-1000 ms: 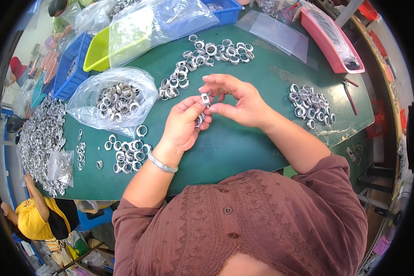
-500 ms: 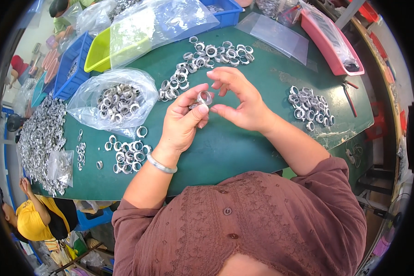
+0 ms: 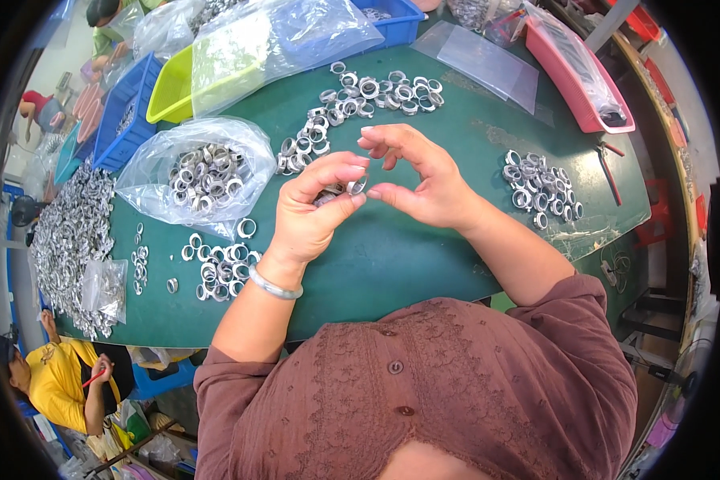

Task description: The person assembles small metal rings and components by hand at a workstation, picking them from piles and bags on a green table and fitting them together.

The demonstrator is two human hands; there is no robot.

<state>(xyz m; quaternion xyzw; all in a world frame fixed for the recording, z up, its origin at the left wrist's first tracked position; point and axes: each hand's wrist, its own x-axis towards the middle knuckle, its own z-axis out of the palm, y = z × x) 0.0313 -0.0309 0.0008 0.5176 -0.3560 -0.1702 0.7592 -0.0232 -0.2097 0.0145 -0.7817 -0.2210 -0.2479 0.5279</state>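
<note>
rings (image 3: 352, 188): shiny metal | table (image 3: 424, 264): matt green mat | bag (image 3: 204, 172): glossy clear plastic

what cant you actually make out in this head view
- The small metal part between the left hand and right hand: fingers cover most of it, so its shape is unclear.
- Blue bin contents: too small.
- Pink tray contents: hidden under plastic.
</note>
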